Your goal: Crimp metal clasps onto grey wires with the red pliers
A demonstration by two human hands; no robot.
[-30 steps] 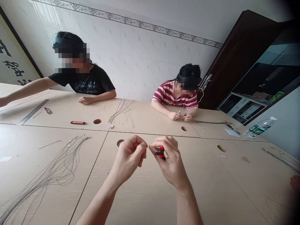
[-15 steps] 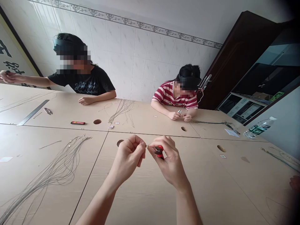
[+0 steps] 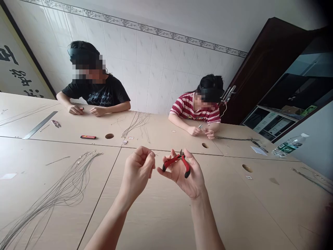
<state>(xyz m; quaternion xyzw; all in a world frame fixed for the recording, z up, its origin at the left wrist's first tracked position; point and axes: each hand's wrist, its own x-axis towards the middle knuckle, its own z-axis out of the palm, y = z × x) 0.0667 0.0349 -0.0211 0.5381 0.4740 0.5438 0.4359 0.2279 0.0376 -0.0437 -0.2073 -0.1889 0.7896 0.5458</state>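
In the head view, my right hand is turned palm up and holds a small pair of pliers with red and black handles. Their handles are spread and the jaws point away from me. My left hand, beside it, is closed in a pinch. A tiny thin end sticks out past its fingertips, too small to name. On the table to the left lies a bundle of thin grey cords with small metal ends.
Across the table sit two people, one in a black shirt, one in a striped shirt. A steel ruler, a red and black box, more cords and a water bottle lie about. Round holes pierce the tabletop.
My right hand has moved away from my left and turned palm up, and the pliers' handles have spread. The person in black has brought an outstretched arm back to the table.
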